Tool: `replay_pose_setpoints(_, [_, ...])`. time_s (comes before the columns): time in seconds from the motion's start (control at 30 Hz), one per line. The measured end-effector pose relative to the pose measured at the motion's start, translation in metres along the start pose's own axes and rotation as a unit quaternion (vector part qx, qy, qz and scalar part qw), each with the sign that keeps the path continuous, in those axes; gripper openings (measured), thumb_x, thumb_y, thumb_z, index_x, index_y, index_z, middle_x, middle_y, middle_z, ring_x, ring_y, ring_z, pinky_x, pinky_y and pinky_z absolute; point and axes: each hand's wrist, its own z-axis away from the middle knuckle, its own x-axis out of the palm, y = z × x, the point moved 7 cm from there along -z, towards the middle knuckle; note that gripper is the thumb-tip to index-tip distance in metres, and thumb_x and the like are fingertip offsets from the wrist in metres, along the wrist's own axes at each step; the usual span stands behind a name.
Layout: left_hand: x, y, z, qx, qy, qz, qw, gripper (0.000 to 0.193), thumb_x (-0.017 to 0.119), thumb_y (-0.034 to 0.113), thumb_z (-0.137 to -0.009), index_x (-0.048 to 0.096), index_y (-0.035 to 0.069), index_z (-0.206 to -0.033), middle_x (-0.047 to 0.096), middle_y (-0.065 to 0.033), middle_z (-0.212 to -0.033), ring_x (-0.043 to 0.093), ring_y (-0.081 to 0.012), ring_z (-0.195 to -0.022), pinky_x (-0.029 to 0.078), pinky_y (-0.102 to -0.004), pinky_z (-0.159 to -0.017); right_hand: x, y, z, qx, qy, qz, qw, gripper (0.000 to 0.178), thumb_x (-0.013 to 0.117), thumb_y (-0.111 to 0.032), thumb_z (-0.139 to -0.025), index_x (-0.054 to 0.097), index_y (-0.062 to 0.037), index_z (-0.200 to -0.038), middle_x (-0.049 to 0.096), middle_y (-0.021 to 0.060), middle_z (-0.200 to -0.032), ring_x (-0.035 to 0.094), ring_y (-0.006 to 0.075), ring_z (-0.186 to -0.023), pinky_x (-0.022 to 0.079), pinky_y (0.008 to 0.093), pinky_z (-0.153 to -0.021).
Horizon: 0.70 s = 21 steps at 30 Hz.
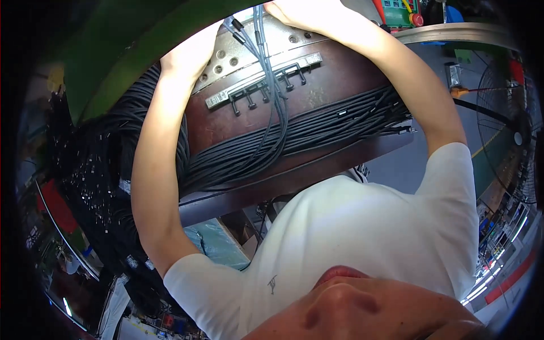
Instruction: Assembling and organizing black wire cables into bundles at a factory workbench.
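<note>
My left hand (195,54) reaches up to the left side of a metal plate (245,63) with round holes, its fingers hidden behind the green edge above. My right hand (309,13) is at the top of the picture, brightly lit, with most of its fingers out of sight. Between the two hands run several thin dark cables (274,107) with black connector ends (238,35) near the plate. They cross a metal bar (217,101) fitted with black hooks, then curve down into a bundle. Whether either hand grips a cable cannot be made out.
A thick bundle of black cables (323,131) lies along the near edge of the brown table (218,127). More cables (96,181) hang at the left. A dark green curved edge (113,73) covers the upper left. A fan (513,133) stands at the right, near a red button (416,20).
</note>
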Motion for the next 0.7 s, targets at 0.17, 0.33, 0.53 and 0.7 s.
replay_pose_setpoints(0.17, [0.05,-0.02,0.027,-0.083,0.018,0.086,0.993,0.034,0.063,0.012,-0.079,0.063,0.014,-0.113,0.065,-0.0103,-0.094,0.063,-0.0276,-0.083,0.05,-0.035,-0.075,0.001,0.003,0.003,0.021,-0.017,0.027,0.999,0.026,0.055,-0.026,-0.088,0.063,-0.0053,-0.102,0.064,0.0143,-0.1,0.06,0.0244,-0.092,0.047,0.0366,-0.08])
replay_pose_setpoints(0.33, [0.038,-0.026,0.029,-0.072,0.075,0.132,0.986,0.03,0.066,0.023,-0.081,0.064,0.009,-0.107,0.064,-0.0127,-0.092,0.062,-0.0304,-0.08,0.049,-0.0375,-0.076,-0.012,0.0,0.008,0.04,-0.016,0.054,0.998,0.027,0.054,-0.027,-0.089,0.064,-0.0058,-0.102,0.063,0.0144,-0.101,0.059,0.0251,-0.094,0.047,0.0372,-0.081])
replay_pose_setpoints(0.53, [0.046,-0.034,0.029,-0.113,0.005,0.167,0.98,0.032,0.063,0.034,-0.083,0.064,0.007,-0.1,0.065,-0.0138,-0.091,0.062,-0.0319,-0.08,0.049,-0.0411,-0.073,-0.024,-0.006,0.014,-0.018,0.053,0.04,0.998,0.027,0.056,-0.027,-0.087,0.065,-0.006,-0.101,0.064,0.0144,-0.097,0.06,0.0251,-0.089,0.048,0.0366,-0.077])
replay_pose_setpoints(0.7, [0.028,-0.047,0.042,-0.163,-0.036,0.156,0.974,0.035,0.062,0.029,-0.085,0.061,0.004,-0.109,0.064,-0.0164,-0.096,0.062,-0.0314,-0.085,0.05,-0.0382,-0.076,-0.039,-0.022,0.034,-0.086,0.113,0.021,0.99,0.026,0.058,-0.028,-0.086,0.066,-0.0062,-0.099,0.065,0.0143,-0.093,0.061,0.0251,-0.086,0.049,0.036,-0.073])
